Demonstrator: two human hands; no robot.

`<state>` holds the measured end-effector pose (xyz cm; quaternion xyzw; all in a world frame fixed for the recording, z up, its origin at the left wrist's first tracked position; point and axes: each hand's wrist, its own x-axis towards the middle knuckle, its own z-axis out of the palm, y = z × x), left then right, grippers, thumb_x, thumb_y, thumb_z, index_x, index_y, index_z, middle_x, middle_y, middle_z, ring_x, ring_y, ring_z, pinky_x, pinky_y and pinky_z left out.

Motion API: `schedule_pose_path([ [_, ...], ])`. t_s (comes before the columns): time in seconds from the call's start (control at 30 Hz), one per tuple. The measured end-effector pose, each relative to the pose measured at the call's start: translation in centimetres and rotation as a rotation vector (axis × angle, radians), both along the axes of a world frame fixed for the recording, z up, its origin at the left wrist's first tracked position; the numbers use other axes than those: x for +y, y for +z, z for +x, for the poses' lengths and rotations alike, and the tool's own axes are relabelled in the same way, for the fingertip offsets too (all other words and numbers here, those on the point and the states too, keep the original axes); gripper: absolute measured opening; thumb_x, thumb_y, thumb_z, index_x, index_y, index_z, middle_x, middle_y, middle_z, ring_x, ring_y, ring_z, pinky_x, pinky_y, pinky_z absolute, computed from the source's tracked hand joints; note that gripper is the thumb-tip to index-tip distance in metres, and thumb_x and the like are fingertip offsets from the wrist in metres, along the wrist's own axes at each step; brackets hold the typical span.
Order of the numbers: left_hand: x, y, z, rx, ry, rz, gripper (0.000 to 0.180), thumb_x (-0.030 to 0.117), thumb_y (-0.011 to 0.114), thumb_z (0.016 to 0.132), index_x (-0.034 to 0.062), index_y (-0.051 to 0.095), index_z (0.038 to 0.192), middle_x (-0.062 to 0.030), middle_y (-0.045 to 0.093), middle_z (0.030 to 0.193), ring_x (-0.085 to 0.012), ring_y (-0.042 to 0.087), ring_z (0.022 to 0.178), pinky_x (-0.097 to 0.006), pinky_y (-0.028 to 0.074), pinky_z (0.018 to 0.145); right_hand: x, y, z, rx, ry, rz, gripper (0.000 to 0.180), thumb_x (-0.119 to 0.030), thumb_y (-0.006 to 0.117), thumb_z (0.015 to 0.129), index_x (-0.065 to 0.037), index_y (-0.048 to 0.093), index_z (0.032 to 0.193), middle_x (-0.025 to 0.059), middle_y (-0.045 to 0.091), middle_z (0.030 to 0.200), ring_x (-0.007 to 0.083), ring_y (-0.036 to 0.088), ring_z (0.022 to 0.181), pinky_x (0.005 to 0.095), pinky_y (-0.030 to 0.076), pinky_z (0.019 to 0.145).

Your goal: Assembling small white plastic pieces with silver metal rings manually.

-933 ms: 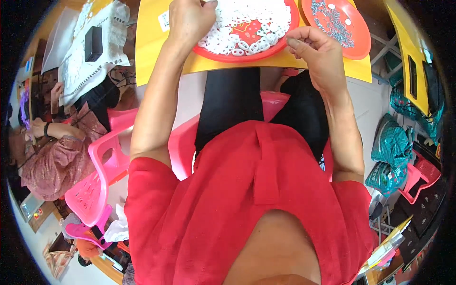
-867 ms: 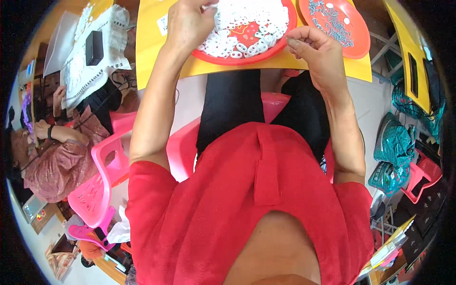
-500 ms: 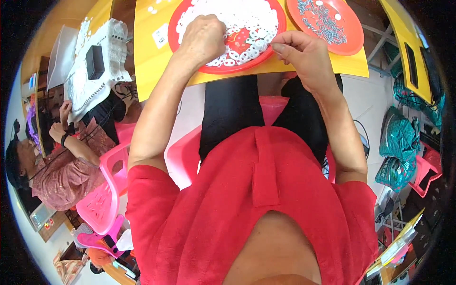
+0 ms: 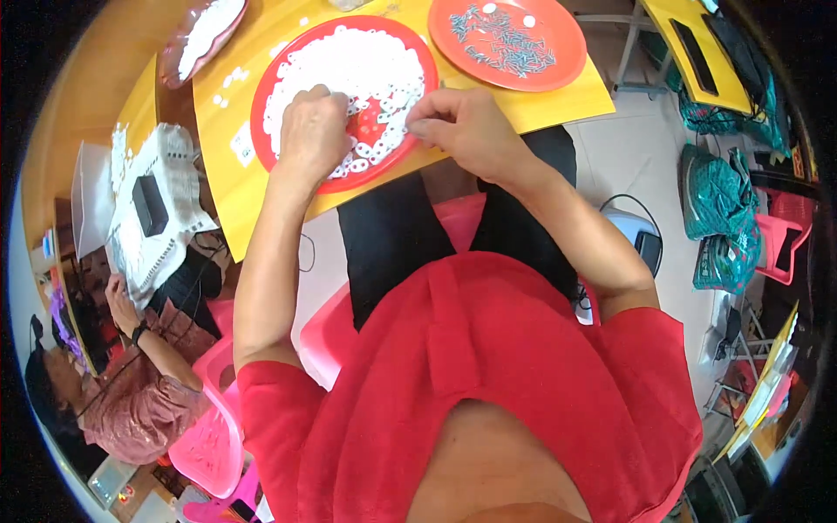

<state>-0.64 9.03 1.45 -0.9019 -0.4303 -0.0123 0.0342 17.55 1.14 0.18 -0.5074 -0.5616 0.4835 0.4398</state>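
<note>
Since the frame a second earlier, both hands and the red plate point(image 4: 301, 57) sat lower in the view, with more of the yellow worktop point(image 4: 532, 105) showing beyond them. The left hand point(image 4: 312, 131) rested curled, knuckles up, on the plate's heap of small white rings point(image 4: 349, 61); its fingertips were hidden under the hand, so whether that grip held anything could not be told. The right hand point(image 4: 466, 129) hovered at the plate's near right rim, thumb and forefinger pinched nearly together at a tiny white piece too small to make out. A bare red patch lay between the two hands where the rings had been cleared. A second red plate point(image 4: 558, 70), scattered with small grey metal pins point(image 4: 501, 39), stood just beside the first, further right on the worktop. At far left, a dark tray point(image 4: 179, 52) held more white pieces. Another person point(image 4: 131, 392) in a patterned pink top sat on a pink chair point(image 4: 205, 444) at lower left, handling a white slotted rack point(image 4: 161, 218).
</note>
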Motion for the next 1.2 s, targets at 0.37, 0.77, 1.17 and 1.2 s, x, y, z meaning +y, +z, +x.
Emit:
schedule_pose_path([
  [0.37,0.2,-0.3,0.2,-0.038,0.046,-0.019,0.018,0.0,0.064,0.064,-0.0028,0.063,0.082,-0.0173,0.059,0.08,-0.0282,0.059,0.074,-0.033,0.048,0.069,0.1,-0.1,0.0,0.022,0.009,-0.04,0.011,-0.008,0.057,0.078,0.001,0.06,0.084,0.0019,0.057,0.07,0.0074,0.051,0.065,0.0212,0.042,0.06],
  [0.77,-7.2,0.2,1.7,-1.237,0.221,-0.627,0.007,-0.001,0.056,0.077,-0.0028,0.059,0.083,-0.003,0.058,0.071,-0.0072,0.052,0.064,-0.021,0.043,0.059,-0.4,-0.3,-0.6,0.304,0.055,-0.107,0.01,-0.006,0.056,0.079,0.001,0.061,0.084,0.0016,0.058,0.07,0.0064,0.052,0.062,0.0191,0.042,0.056],
  [1.17,-8.7,-1.1,1.8,-1.651,0.264,-0.662,0.006,-0.003,0.058,0.076,-0.0054,0.057,0.082,-0.0065,0.061,0.076,-0.0094,0.059,0.071,-0.019,0.048,0.064,-1.1,0.4,-1.6,0.363,-0.004,-0.018,0.013,-0.009,0.057,0.08,0.003,0.061,0.085,0.0027,0.06,0.07,0.006,0.053,0.06,0.0192,0.044,0.054],
  [1.2,-8.8,-0.9,1.8,-1.557,0.181,-0.577,0.006,-0.004,0.059,0.076,-0.0059,0.057,0.082,-0.0077,0.061,0.077,-0.0103,0.059,0.071,-0.02,0.049,0.064,-1.2,0.2,-1.6,0.345,0.012,-0.02,0.012,-0.008,0.056,0.08,0.002,0.061,0.085,0.0027,0.06,0.071,0.0062,0.053,0.06,0.0189,0.044,0.054],
])
